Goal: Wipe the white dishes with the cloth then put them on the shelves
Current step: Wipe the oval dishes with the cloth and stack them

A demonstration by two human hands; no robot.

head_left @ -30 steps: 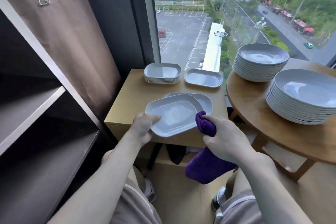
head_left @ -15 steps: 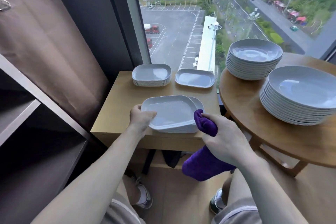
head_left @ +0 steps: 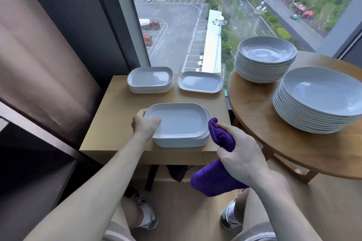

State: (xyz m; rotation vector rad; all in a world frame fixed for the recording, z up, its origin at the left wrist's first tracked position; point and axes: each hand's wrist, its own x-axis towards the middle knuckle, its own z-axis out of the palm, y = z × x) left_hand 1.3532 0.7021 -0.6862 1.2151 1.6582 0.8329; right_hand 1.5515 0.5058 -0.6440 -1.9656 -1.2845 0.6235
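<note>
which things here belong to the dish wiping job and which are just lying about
Job: purple cloth in the right hand; top rectangular dish held by the left hand; round plate stacks; shelves.
Lying about: brown curtain; dark item under the small table.

Two benches: one square bench (head_left: pixel 117 119), one round bench (head_left: pixel 254 107). Rectangular dishes make two stacks, a near stack (head_left: pixel 182 139) and a far stack (head_left: pixel 150 82), plus one single dish (head_left: pixel 200 84). Round plates form two piles, a rear pile (head_left: pixel 266 58) and a front pile (head_left: pixel 321 100). One cloth (head_left: pixel 215 182).
</note>
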